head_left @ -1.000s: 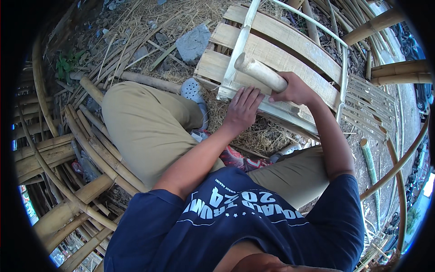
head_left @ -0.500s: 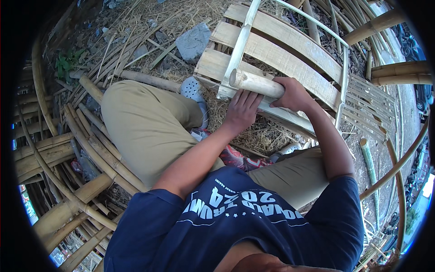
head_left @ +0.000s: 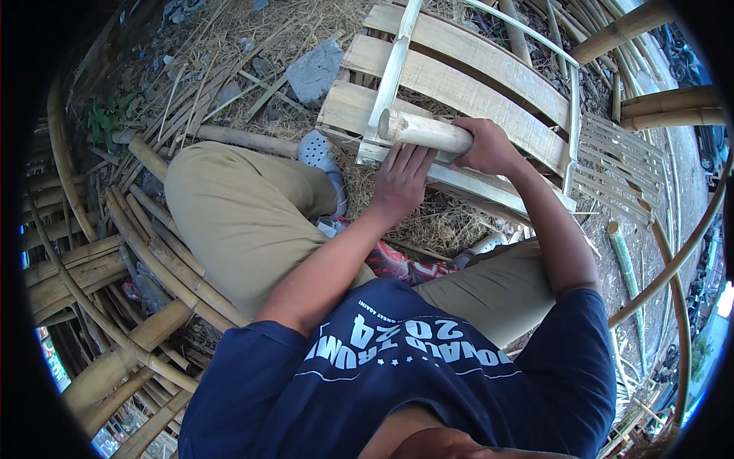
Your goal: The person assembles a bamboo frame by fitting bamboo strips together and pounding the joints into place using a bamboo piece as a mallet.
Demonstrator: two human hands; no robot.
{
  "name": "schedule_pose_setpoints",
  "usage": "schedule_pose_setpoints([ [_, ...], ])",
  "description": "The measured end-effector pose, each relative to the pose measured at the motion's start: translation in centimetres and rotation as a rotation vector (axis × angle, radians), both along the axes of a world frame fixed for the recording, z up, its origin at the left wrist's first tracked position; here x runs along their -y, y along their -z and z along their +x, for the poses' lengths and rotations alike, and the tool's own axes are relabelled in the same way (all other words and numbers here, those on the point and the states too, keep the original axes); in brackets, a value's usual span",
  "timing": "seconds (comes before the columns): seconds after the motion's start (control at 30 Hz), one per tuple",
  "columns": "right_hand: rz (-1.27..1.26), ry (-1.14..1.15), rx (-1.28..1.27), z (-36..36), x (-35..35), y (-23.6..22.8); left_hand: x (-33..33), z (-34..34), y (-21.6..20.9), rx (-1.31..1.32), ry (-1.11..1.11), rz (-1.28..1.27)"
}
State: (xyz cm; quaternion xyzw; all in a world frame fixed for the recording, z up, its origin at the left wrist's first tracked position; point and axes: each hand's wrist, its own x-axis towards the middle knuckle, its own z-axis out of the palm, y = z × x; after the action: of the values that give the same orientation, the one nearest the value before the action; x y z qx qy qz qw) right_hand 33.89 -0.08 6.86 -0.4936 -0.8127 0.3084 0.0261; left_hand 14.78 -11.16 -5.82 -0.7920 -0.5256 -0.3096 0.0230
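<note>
A thick round wooden stick (head_left: 424,131) lies in my right hand (head_left: 489,145), whose fingers wrap round its right end. The stick is held across the near side of a low frame of pale wooden slats (head_left: 466,88). Just below the stick, my left hand (head_left: 404,180) rests its fingers over a pale bamboo strip (head_left: 497,191) along the frame's near edge; its thumb is hidden. Another split bamboo strip (head_left: 394,69) runs across the slats near their left end, meeting the near strip by the stick's free end.
A grey stone block (head_left: 315,74) sits left of the frame, on ground strewn with straw and bamboo scraps. Bamboo poles (head_left: 115,359) are stacked at my left. More poles (head_left: 657,34) jut in at the right, near a slatted bamboo panel (head_left: 623,164).
The view has shifted slightly, so the frame and both hands appear a little higher and further left. My grip on the stick looks the same.
</note>
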Motion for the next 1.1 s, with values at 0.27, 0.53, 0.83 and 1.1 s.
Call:
schedule_pose_setpoints([
  [0.27, -0.006, 0.005, 0.021, 0.3, 0.0, 0.1, -0.1, -0.1, -0.2, -0.044, -0.004, -0.023],
  [0.53, -0.006, 0.002, 0.038, 0.1, 0.1, 0.0, 0.0, -0.2, -0.1, -0.043, 0.012, -0.018],
  [0.83, 0.054, -0.027, 0.046, -0.4, 0.3, 0.0, -0.2, -0.1, -0.6, -0.012, 0.003, -0.012],
  [1.1, 0.002, -0.008, 0.047, -0.1, 0.0, -0.2, -0.2, -0.1, -0.8, -0.056, -0.002, -0.005],
])
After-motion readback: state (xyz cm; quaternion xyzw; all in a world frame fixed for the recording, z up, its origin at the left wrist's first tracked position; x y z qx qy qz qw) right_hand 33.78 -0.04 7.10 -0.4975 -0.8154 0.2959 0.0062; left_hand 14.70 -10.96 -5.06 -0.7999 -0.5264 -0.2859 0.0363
